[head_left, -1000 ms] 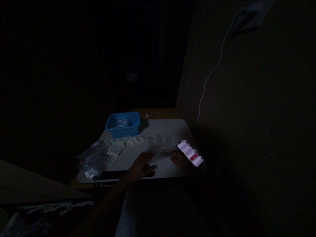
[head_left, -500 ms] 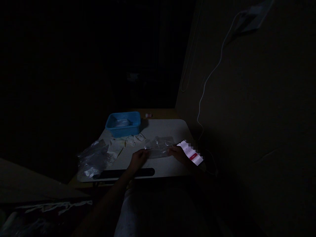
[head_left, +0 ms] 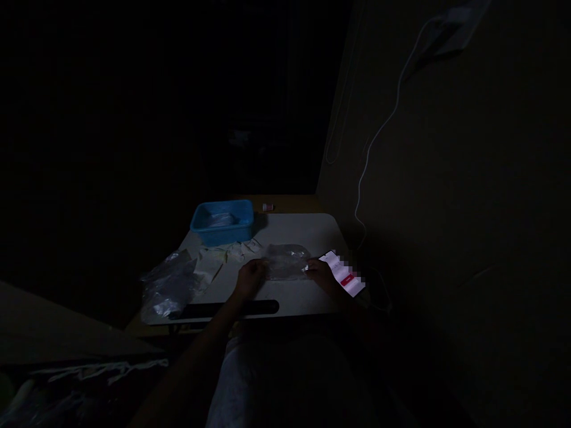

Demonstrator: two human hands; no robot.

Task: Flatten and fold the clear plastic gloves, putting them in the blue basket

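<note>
A clear plastic bag (head_left: 288,261) is stretched between my two hands, low over the white table (head_left: 303,229). My left hand (head_left: 250,278) pinches its left edge. At the opposite edge my right hand (head_left: 320,273) has its fingers closed on the plastic. Just beyond my right hand lies a phone (head_left: 341,273) with its screen lit. The light is dim, so finer detail of the fingers and the bag is hard to make out.
A blue plastic basin (head_left: 225,238) with clear plastic inside stands at the back left. Crumpled clear plastic (head_left: 167,288) covers the left corner, beside a crumpled pale sheet (head_left: 207,264). A dark strip (head_left: 254,307) runs along the front edge. A white cable (head_left: 368,151) hangs on the right wall.
Both hands have shifted slightly, and the bag between them now lies flatter and more spread, with a rounded far edge. The view has tilted a little; the other things stay put.
</note>
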